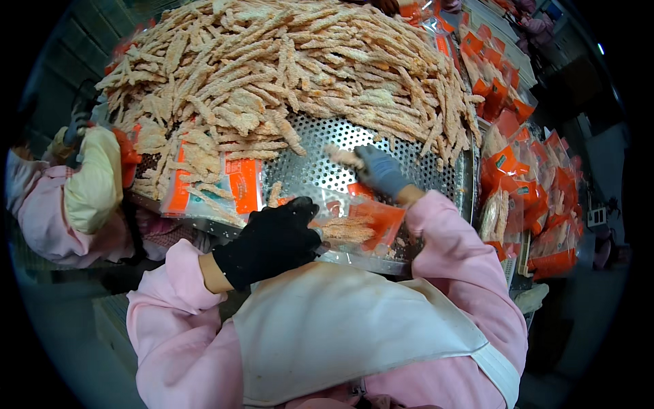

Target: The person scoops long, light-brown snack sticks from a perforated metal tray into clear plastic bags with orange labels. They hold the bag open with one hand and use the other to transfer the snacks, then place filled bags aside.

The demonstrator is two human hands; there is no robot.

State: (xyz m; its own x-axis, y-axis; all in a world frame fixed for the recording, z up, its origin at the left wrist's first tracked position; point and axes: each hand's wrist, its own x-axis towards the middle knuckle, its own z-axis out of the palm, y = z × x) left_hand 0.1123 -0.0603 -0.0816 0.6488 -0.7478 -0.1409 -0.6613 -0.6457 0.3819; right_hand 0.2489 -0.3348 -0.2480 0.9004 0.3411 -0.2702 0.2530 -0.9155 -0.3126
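Observation:
My left hand [278, 237], in a black glove, grips the mouth end of a clear and orange plastic bag [386, 222]. Several breaded strips [347, 228] lie inside that bag, by the table's near edge. My right hand [380, 171] wears a grey-blue glove and holds a blurred breaded strip [343, 156] over the perforated metal table [311, 168]. Beyond both hands rises a large heap of breaded strips [286, 61]. Left of my black glove are flat orange and clear bags [245, 184], with loose strips lying on them.
Filled orange and clear bags [511, 168] stand in trays along the right side. At the left, a person in pink with a pale sleeve cover [94, 179] works close to the table. Another person's hand [387, 6] shows at the far edge.

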